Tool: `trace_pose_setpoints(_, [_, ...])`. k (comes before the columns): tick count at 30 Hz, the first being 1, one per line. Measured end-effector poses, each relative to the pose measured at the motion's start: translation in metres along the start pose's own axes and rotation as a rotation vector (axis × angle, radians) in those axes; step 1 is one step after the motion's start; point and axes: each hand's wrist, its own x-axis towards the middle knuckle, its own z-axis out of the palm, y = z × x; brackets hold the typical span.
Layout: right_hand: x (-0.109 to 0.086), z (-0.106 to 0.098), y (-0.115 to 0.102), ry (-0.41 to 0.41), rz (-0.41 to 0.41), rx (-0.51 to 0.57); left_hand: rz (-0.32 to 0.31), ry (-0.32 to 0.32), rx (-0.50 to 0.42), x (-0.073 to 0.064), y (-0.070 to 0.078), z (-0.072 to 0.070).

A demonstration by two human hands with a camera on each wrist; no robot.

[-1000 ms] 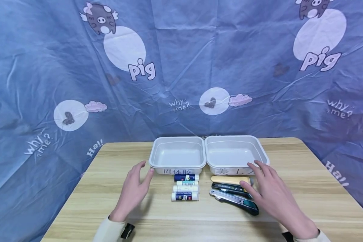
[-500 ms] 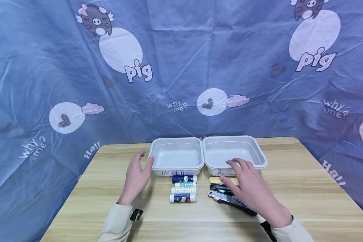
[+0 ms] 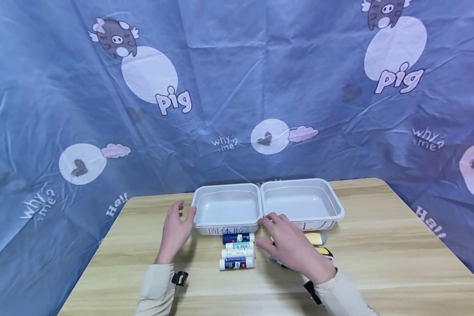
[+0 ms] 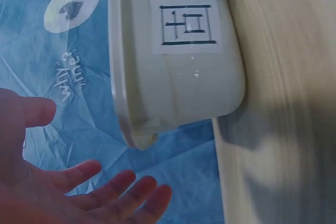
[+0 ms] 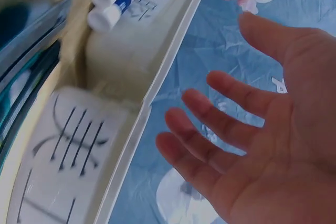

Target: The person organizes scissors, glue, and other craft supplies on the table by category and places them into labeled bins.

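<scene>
Beside the near left corner of the left white bin (image 3: 221, 225), my left hand (image 3: 176, 232) is held with fingers spread. The left wrist view shows these fingers (image 4: 121, 190) with nothing in them, near that bin's rim. My right hand (image 3: 290, 248) hovers between the glue sticks (image 3: 237, 253) and the right white bin (image 3: 320, 225), overlapping the utility knives (image 3: 324, 253) and partly hiding them. In the right wrist view its fingers (image 5: 197, 124) are loosely bent around nothing. Several glue sticks, blue and white, lie in a column before the left bin.
Both bins stand side by side on the wooden table (image 3: 379, 263), with handwritten paper labels on their fronts. A yellow utility knife (image 3: 317, 238) lies before the right bin. A blue patterned cloth (image 3: 237, 87) hangs behind the table.
My right hand has moved left, from over the knives' right ends toward the glue sticks. My left hand stays beside the left bin. The head view has tilted slightly.
</scene>
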Motion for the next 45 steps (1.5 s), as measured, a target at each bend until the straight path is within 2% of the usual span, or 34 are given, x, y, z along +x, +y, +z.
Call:
trace_pose_setpoints(6, [0.007,0.015,-0.012,-0.063,-0.059,0.032,-0.015,-0.014,-0.002,-0.002,-0.009,0.008])
trace_pose_setpoints(13, [0.007,0.029,-0.016,-0.133,-0.107,-0.038,-0.001,-0.021,-0.019,-0.003,-0.016,0.014])
trace_pose_setpoints(19, [0.007,0.036,-0.016,-0.167,-0.133,-0.044,0.003,-0.042,-0.038,-0.003,-0.019,0.016])
trace_pose_setpoints(25, [0.006,0.039,-0.017,-0.188,-0.170,-0.059,0.014,-0.047,-0.067,-0.001,-0.022,0.021])
trace_pose_setpoints(28, [0.006,0.041,-0.017,-0.198,-0.181,-0.054,0.000,-0.059,-0.089,0.000,-0.024,0.022])
trace_pose_setpoints(35, [0.005,0.051,-0.024,-0.184,-0.249,-0.093,-0.019,-0.083,-0.170,0.000,-0.026,0.018])
trace_pose_setpoints(45, [0.006,0.057,-0.025,-0.170,-0.272,-0.142,-0.037,-0.107,-0.166,0.003,-0.026,0.019])
